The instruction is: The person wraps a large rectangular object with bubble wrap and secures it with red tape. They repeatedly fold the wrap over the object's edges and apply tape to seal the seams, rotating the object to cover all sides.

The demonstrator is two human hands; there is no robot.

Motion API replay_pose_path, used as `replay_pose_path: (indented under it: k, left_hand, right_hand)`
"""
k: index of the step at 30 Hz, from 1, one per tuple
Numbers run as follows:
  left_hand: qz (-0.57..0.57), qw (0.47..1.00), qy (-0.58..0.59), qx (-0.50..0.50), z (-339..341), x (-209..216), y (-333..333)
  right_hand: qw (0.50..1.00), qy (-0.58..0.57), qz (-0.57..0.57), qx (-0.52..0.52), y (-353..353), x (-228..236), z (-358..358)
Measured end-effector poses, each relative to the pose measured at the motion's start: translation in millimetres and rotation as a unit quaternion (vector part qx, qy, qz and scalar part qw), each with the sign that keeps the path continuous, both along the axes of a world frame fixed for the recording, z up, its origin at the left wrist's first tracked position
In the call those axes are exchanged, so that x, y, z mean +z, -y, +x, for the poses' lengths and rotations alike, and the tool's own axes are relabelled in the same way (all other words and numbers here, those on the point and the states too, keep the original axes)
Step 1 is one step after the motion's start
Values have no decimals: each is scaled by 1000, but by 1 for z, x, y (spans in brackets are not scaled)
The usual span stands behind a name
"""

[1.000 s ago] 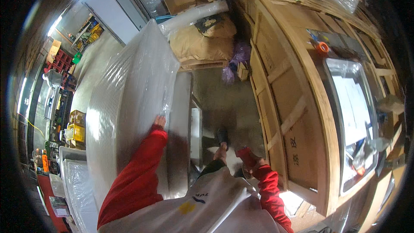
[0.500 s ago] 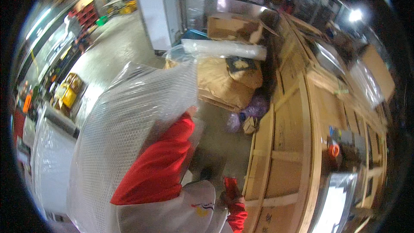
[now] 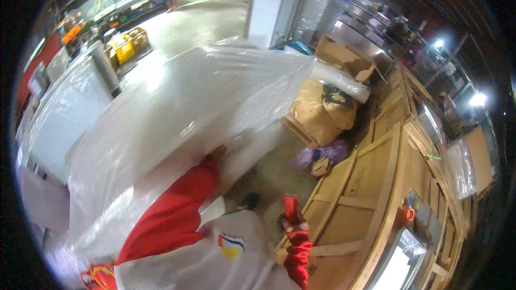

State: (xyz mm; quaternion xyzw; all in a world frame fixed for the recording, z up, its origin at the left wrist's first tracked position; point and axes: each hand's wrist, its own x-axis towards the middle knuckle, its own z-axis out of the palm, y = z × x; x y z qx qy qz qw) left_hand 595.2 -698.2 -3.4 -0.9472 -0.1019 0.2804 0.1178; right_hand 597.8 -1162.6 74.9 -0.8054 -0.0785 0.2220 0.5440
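The head view looks down at a white garment with a small emblem at the lower middle of the frame, with red sleeves coming up from it. Low and right of centre, the right hand [image 3: 293, 221] is closed around a small red can-like object [image 3: 290, 206], which stands roughly upright above the knuckles; what the object is exactly is too blurred to tell. Left of centre, the left arm in its red sleeve [image 3: 172, 215] reaches up and to the right, and the left hand [image 3: 217, 153] presses against the lower edge of a large panel wrapped in bubble wrap [image 3: 188, 113]. Whether those fingers curl around the edge or lie flat I cannot tell, since the wrap hides most of them. The panel fills the middle and left of the frame, its long axis running from the lower left up toward the upper right, and it lies up and away from the left hand, which is far nearer to it than the right. Farther off at centre right sit tan sacks [image 3: 320, 113] on the floor [image 3: 271, 172], and wooden crates [image 3: 376, 177] line the right side.
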Motion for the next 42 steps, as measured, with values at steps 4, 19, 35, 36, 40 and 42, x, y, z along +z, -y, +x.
replay_pose_path:
  k: [4,19,35,36,40,42]
  left_hand:
    - [-26,994,-16,109,-159,0,-6]
    - [-367,751,169,523,-608,58,162]
    - [-627,-9,366,687,-931,110,32]
    - [-619,-1,368,693,-937,112,17]
    - [-682,75,366,629,-945,93,-54]
    - [-667,263,424,553,-943,79,-90]
  right_hand:
    - [990,33,61,122,-12,-5,-62]
    - [911,-21,48,409,-107,21,-334]
    - [664,168,82,724,-375,75,-681]
    - [669,162,102,718,-389,76,-687]
    - [656,213,53,722,-442,74,-693]
    - [675,197,105,703,-472,75,-691]
